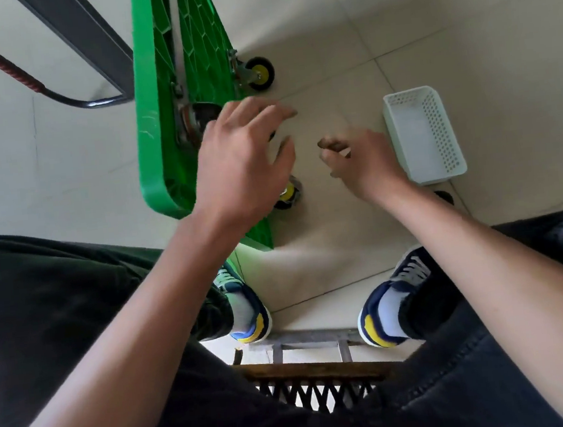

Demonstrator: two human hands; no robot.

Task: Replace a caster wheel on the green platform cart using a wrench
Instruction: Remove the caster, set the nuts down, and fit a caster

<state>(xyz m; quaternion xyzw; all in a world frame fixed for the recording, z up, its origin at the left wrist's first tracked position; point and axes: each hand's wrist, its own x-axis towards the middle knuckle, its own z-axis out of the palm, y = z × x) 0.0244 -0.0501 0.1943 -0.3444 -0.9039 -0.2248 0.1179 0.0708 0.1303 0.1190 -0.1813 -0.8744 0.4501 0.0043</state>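
- Nearest the body, the left hand [244, 161] is spread wide and holds nothing; the right hand [361, 161] is curled, a small dark piece seemingly pinched at its fingertips.
- Beyond, the cart [154, 122] is stood on edge on the floor, its casters [261, 74] exposed.
- The cart should be steadied before anything is threaded.
- No wrench is seen; the basket [427, 137] lies right.

Near caster wheel [290, 193] half hidden behind left hand [244, 161]; small blurred object in right hand's fingers [330, 145].
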